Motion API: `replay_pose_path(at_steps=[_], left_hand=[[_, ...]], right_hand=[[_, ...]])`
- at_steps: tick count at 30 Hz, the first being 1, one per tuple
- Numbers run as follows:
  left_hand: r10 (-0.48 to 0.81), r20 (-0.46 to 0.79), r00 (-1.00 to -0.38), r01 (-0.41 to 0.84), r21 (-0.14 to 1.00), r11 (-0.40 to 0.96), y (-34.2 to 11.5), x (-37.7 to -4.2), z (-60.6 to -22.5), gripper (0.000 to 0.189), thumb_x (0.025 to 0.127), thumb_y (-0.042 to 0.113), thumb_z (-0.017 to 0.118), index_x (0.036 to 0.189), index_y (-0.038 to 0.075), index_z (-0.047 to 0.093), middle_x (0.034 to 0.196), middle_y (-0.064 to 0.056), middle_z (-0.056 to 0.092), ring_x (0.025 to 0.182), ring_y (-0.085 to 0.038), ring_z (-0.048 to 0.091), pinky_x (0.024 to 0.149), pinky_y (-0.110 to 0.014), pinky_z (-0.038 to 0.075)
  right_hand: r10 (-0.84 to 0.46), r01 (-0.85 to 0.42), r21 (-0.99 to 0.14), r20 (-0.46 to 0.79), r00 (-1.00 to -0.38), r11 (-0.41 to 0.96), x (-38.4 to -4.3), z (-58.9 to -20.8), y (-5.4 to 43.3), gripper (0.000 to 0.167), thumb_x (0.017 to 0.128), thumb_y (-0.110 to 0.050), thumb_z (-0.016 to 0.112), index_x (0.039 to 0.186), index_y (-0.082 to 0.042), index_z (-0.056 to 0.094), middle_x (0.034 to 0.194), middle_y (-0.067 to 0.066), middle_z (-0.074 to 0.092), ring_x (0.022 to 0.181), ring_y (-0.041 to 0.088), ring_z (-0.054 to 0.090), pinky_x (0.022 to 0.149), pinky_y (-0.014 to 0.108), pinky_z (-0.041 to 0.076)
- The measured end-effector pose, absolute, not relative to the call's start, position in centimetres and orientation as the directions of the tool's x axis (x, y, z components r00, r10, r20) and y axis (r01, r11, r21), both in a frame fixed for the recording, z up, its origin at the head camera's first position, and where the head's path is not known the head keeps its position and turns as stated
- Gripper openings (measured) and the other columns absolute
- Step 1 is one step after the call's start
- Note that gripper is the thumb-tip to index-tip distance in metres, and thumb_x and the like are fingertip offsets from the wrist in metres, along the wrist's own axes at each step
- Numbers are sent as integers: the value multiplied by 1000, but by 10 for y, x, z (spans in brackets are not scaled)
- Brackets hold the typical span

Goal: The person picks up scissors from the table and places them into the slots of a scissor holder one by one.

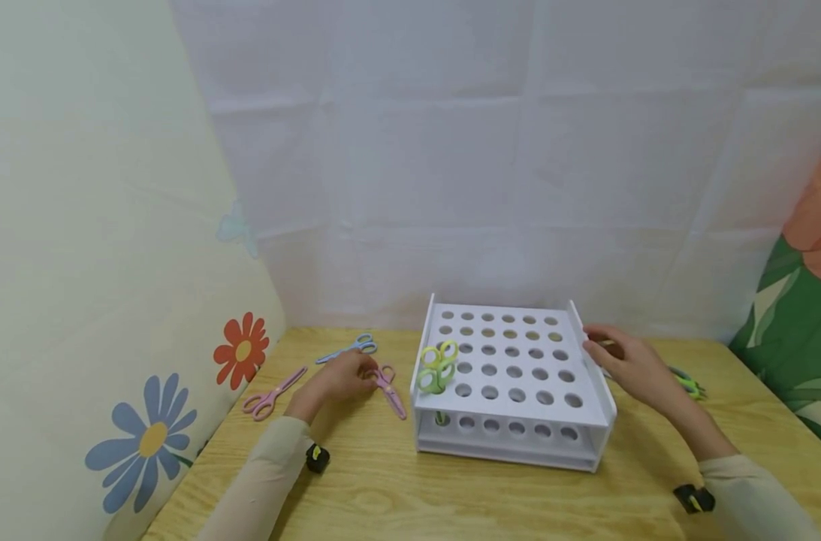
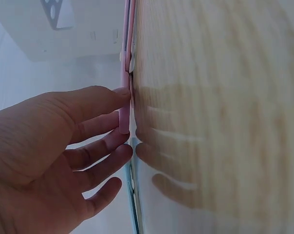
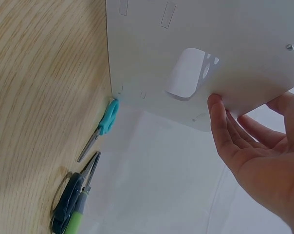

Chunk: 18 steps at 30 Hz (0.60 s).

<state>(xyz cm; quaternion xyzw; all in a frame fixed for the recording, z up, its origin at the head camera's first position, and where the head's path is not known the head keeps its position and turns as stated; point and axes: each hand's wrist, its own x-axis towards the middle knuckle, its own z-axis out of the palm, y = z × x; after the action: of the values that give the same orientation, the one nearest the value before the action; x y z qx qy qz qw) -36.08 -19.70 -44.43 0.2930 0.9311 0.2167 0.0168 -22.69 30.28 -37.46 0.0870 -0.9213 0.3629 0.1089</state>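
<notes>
L hand (image 1: 342, 379) pinches pink scissors (image 1: 388, 396) by the handle, thumb vs index, other fingers spread; scissors just L of white rack (image 1: 526, 383). R hand (image 1: 629, 367) on rack's R wall at top edge, prob. gripping it, thumb side partly hidden. Yellow (image 1: 439, 362) + green scissors (image 1: 438, 388) upright in rack's front-L holes. Blue scissors (image 1: 348, 349) farther L of rack; teal scissors (image 3: 108, 118) R of it.

The left wrist view's top edge cuts off the pink scissors (image 2: 125, 79) and white rack (image 2: 88, 44).
</notes>
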Motion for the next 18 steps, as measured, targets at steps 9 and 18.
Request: replay_pose_path(at_steps=[9, 18], left_hand=[[604, 106, -790, 579, 452, 678, -199, -360, -438, 33, 90, 9, 74, 119, -6, 69, 106, -13, 64, 96, -25, 56, 85, -43, 49], [653, 147, -743, 577, 636, 513, -199, -360, -432, 36, 86, 2, 71, 121, -8, 67, 96, -13, 62, 82, -20, 56, 66, -31, 49]], right_hand=[[-81, -236, -658, 258, -963, 715, -227, -375, 302, 56, 107, -39, 52, 146, 2, 48, 136, 29, 55, 117, 48, 59, 84, 52, 56], [-88, -243, -656, 261, -961, 715, -227, -375, 303, 56, 108, -37, 51, 147, 2, 47, 136, 29, 55, 116, 48, 59, 83, 52, 56]])
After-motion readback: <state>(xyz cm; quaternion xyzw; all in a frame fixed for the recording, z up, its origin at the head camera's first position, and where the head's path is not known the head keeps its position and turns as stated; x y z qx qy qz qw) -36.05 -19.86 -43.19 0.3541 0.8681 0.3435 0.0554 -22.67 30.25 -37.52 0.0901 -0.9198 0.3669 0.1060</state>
